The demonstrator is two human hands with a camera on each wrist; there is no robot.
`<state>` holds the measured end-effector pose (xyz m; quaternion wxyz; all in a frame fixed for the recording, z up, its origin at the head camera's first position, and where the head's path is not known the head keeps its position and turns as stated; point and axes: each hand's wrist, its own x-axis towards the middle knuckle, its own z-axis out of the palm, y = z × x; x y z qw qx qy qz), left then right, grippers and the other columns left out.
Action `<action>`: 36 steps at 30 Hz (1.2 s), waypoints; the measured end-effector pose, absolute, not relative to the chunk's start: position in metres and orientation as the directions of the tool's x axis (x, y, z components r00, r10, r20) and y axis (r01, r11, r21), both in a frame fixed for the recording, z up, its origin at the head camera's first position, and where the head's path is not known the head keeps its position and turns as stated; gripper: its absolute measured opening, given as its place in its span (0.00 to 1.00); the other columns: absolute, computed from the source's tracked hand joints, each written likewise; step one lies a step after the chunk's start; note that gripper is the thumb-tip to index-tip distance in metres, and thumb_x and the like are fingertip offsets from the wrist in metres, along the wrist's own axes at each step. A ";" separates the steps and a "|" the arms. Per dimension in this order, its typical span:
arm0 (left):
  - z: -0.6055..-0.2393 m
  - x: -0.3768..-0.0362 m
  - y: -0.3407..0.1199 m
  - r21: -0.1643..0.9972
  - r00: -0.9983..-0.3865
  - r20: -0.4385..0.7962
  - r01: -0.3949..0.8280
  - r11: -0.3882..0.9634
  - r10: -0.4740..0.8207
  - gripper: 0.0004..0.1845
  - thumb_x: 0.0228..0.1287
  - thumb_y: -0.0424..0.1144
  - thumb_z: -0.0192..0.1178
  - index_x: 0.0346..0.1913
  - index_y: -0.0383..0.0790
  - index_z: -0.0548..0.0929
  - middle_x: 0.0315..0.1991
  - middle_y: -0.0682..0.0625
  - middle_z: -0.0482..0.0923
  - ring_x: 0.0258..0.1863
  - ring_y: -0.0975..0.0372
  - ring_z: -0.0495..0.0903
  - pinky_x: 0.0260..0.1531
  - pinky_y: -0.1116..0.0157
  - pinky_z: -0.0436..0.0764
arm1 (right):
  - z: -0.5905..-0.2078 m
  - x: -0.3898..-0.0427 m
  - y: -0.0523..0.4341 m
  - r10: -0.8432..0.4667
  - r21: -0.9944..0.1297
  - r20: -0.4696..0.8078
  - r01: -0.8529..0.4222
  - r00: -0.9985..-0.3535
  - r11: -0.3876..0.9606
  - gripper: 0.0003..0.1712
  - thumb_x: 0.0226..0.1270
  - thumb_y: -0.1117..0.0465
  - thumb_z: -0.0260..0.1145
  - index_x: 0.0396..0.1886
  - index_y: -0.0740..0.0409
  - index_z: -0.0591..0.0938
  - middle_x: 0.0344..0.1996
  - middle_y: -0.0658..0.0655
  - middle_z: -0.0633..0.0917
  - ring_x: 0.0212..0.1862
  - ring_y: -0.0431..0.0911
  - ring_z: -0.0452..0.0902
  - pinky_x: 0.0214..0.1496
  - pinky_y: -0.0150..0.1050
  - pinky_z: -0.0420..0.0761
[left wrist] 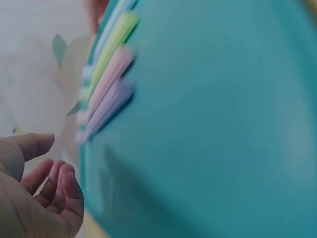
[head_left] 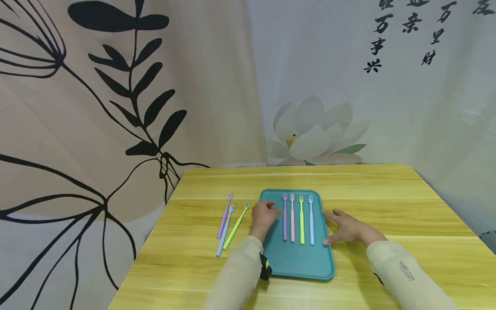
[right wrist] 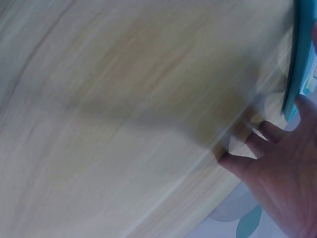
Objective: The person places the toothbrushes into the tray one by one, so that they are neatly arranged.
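One yellow wooden table (head_left: 348,185) against printed leaf and lotus wall cloths (head_left: 155,86)

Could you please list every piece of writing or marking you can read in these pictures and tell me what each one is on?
Wall cloth: black brush characters in columns, cut off at the top edge; "万" and "兴" seem readable, the others I cannot make out surely.
Right sleeve: a small dark printed mark, too small to read.
Tray, toothbrushes and table: no writing visible.
Both wrist views: blurred, no text.
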<state>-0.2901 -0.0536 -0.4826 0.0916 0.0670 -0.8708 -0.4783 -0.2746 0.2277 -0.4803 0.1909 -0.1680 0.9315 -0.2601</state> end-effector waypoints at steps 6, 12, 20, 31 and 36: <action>-0.471 -0.301 -0.109 0.864 -0.969 0.069 -0.061 0.500 -0.237 0.17 0.56 0.35 0.72 0.49 0.33 0.86 0.37 0.45 0.83 0.37 0.54 0.81 0.36 0.59 0.80 | -0.482 -0.275 0.229 -0.408 -0.545 -0.258 -0.217 -0.876 0.810 0.64 0.48 0.39 0.79 0.78 0.60 0.57 0.71 0.81 0.49 0.70 0.78 0.46 0.64 0.73 0.56; -0.472 -0.301 -0.173 0.857 -0.958 0.031 -0.122 0.501 -0.286 0.20 0.59 0.35 0.70 0.53 0.30 0.83 0.42 0.41 0.81 0.40 0.51 0.79 0.39 0.57 0.79 | -0.483 -0.276 0.228 -0.408 -0.535 -0.265 -0.219 -0.874 0.816 0.64 0.49 0.39 0.78 0.78 0.59 0.56 0.71 0.81 0.49 0.70 0.78 0.46 0.65 0.73 0.56; -0.483 -0.295 -0.218 0.858 -0.950 -0.097 -0.230 0.459 -0.296 0.22 0.59 0.31 0.67 0.56 0.28 0.81 0.46 0.37 0.80 0.35 0.54 0.79 0.34 0.63 0.80 | -0.483 -0.277 0.228 -0.403 -0.536 -0.274 -0.210 -0.873 0.818 0.64 0.49 0.39 0.78 0.79 0.58 0.56 0.72 0.81 0.49 0.70 0.78 0.46 0.65 0.73 0.56; -0.498 -0.291 -0.228 0.900 -0.960 -0.161 -0.238 0.365 -0.231 0.20 0.57 0.22 0.65 0.54 0.26 0.81 0.41 0.39 0.80 0.34 0.57 0.79 0.31 0.68 0.80 | -0.484 -0.276 0.228 -0.400 -0.541 -0.276 -0.203 -0.874 0.816 0.64 0.49 0.39 0.78 0.79 0.58 0.56 0.72 0.81 0.48 0.70 0.78 0.46 0.65 0.73 0.55; -0.501 -0.296 -0.234 0.898 -0.968 -0.167 -0.228 0.377 -0.187 0.22 0.55 0.20 0.67 0.56 0.24 0.80 0.38 0.41 0.80 0.31 0.60 0.77 0.28 0.70 0.78 | -0.483 -0.276 0.227 -0.399 -0.537 -0.278 -0.202 -0.874 0.819 0.64 0.49 0.39 0.78 0.79 0.58 0.55 0.72 0.80 0.48 0.70 0.78 0.46 0.65 0.73 0.55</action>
